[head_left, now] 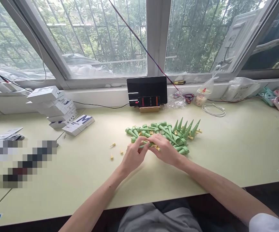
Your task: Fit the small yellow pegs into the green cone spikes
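Note:
My left hand (136,152) is closed, thumb and index finger pinched around a green plastic spike (143,143) that is partly hidden by the fingers. My right hand (163,148) meets it from the other side, its fingertips curled together at the spike's end; whatever they pinch is covered. Right behind both hands lies a heap of green plastic spikes (170,130) with ribbed caps. Several of them stand point up at its right side. Small yellow plastic pieces (190,137) are mixed into the heap. To the left of my left hand lie loose yellow pieces (112,157).
At the back, a black tablet (147,87) stands behind a phone (149,101) on a cardboard support. White boxes (51,106) are stacked at the left. A bagged cup (201,95), a coiled white cable (213,110) and wrapped coloured items (275,98) sit toward the right.

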